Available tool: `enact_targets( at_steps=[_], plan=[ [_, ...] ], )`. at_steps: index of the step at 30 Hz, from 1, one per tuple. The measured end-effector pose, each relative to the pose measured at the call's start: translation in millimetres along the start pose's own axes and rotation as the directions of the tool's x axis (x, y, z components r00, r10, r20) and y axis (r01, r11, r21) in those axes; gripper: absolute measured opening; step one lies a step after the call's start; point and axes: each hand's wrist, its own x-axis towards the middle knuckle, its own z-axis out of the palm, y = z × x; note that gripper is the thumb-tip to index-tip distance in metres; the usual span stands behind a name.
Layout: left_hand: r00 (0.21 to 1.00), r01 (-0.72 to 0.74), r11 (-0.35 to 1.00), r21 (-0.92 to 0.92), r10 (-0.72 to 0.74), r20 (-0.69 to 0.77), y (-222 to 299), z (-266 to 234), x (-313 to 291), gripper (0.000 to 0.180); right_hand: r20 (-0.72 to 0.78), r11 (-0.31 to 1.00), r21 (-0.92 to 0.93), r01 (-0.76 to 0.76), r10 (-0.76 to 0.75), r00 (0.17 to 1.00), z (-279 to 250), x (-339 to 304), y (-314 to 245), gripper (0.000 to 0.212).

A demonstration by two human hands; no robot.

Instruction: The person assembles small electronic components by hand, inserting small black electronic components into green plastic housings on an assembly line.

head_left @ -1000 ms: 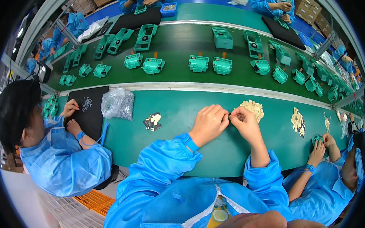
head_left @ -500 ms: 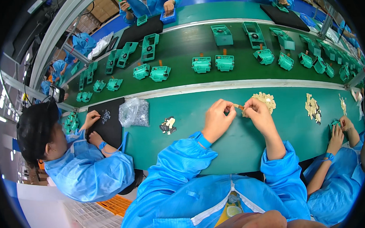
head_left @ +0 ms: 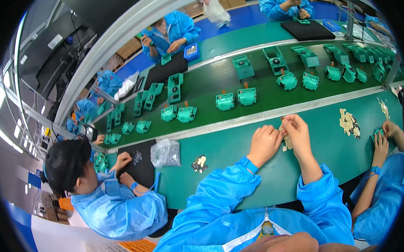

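Note:
My left hand (head_left: 265,145) and my right hand (head_left: 298,133) meet over the green table, fingers pinched together. A small brown-orange strip (head_left: 282,118) shows at the fingertips of my right hand. Whatever my left fingers grip is mostly covered by the fingers. Just behind and partly under the hands lies a pile of small cream-coloured pieces (head_left: 287,145), largely hidden by them. To the left on the table is a small heap of black and cream pieces (head_left: 199,164).
A clear bag of small parts (head_left: 166,153) lies beside a black mat (head_left: 143,171), where a person works at left. More cream pieces (head_left: 347,123) lie to the right, near another person's hands (head_left: 383,140). Beyond a pale rail, green housings (head_left: 225,101) stand on a conveyor (head_left: 206,119).
My hands have come closer together, and the strip that showed between them is now mostly covered. The whole view has tilted and shifted.

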Motion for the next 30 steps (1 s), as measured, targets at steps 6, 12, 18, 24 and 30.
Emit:
enact_targets(
  at_steps=[6, 12, 18, 24, 30],
  plan=[
    [1.0, -0.008, 0.995, -0.097, 0.008, -0.002, -2, -2, 0, 0.008, 0.065, 0.999, -0.039, 0.011, -0.009, 0.998, 0, 0, 0, 0.016],
    [0.992, 0.108, 0.961, -0.256, -0.12, -0.032, -11, -17, -11, 0.028, 0.145, 0.998, -0.049, -0.026, 0.033, 0.989, 3, -2, -9, 0.015],
    [0.922, 0.333, 0.749, -0.573, -0.385, 0.032, -16, -36, -27, 0.034, 0.351, 0.987, -0.141, -0.08, 0.126, 0.928, 3, -11, -10, 0.015],
    [0.936, 0.339, 0.729, -0.594, -0.322, 0.138, -22, -32, -30, 0.016, 0.391, 0.969, -0.231, -0.085, 0.172, 0.904, 4, -13, -12, 0.018],
    [0.929, 0.345, 0.726, -0.595, -0.355, 0.105, -22, -36, -27, 0.01, 0.37, 0.973, -0.225, -0.047, 0.13, 0.92, 6, -10, -11, 0.021]
  ],
)
